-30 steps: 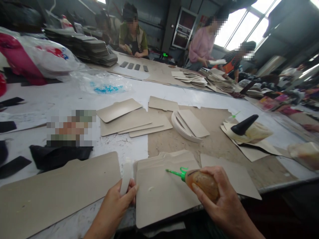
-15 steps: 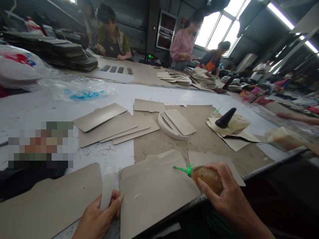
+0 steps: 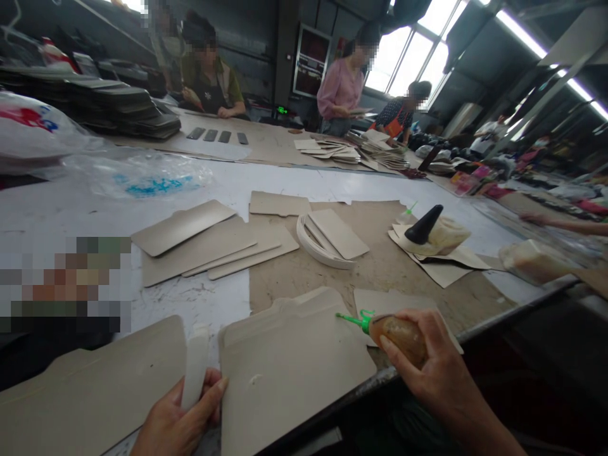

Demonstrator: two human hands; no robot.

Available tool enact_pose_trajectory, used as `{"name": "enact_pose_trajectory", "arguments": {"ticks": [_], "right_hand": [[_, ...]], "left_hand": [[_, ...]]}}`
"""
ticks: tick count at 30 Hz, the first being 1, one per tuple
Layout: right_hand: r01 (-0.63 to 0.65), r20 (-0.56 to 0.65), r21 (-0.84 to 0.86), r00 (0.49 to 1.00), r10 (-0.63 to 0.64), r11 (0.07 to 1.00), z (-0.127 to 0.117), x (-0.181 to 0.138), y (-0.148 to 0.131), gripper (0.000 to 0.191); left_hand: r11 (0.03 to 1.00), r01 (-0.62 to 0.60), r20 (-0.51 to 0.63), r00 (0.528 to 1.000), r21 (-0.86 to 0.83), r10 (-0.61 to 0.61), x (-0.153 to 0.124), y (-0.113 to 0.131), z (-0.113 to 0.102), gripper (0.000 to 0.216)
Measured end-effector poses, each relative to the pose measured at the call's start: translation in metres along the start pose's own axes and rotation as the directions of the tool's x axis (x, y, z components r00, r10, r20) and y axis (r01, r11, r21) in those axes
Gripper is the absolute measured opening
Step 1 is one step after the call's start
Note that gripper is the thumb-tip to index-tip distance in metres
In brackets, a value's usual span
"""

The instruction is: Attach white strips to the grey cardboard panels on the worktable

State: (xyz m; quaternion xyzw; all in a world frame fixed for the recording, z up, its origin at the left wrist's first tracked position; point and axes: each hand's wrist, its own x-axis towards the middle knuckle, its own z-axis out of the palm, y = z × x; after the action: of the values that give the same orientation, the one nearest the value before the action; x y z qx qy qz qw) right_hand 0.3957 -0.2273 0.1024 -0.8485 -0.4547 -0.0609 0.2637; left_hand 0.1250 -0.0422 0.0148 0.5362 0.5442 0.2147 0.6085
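Observation:
My right hand [image 3: 434, 373] is wrapped round a brownish glue bottle [image 3: 399, 335] with a green nozzle that points left over a stack of beige card panels [image 3: 289, 367] at the table's near edge. My left hand [image 3: 175, 421] pinches a narrow white strip [image 3: 194, 367] held upright just left of that stack. A small pale blob of glue [image 3: 255, 379] lies on the top panel.
A large beige sheet [image 3: 90, 386] lies at the near left. More panels [image 3: 209, 237], a coil of white strips [image 3: 323, 244] and a black cone-tipped bottle [image 3: 424, 225] sit mid-table. Plastic bags [image 3: 137, 174] and dark stacks [image 3: 114, 104] stand far left. Several people work at the far side.
The view has swung to the right and slightly up. My left hand with the strip has drifted left and lower in view; my right hand keeps the bottle over the panels.

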Motion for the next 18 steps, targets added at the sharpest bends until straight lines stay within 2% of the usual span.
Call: {"name": "enact_pose_trajectory", "arguments": {"ticks": [4,8,18], "right_hand": [[0.004,0.043,0.059,0.999,-0.006,0.998,0.007,-0.004,-0.013,0.026],[0.027,0.064,0.098,0.997,-0.034,0.995,0.015,-0.007,-0.026,0.027],[-0.040,0.089,0.205,0.996,0.022,0.978,0.025,-0.007,-0.063,0.023]], "left_hand": [[0.998,0.033,0.024,0.999,-0.061,-0.031,0.000,-0.003,0.000,0.051],[0.996,0.004,0.055,0.998,-0.088,0.001,0.001,-0.005,-0.001,0.046],[1.000,-0.020,0.193,0.981,0.011,0.017,0.005,-0.004,-0.010,0.037]]}}
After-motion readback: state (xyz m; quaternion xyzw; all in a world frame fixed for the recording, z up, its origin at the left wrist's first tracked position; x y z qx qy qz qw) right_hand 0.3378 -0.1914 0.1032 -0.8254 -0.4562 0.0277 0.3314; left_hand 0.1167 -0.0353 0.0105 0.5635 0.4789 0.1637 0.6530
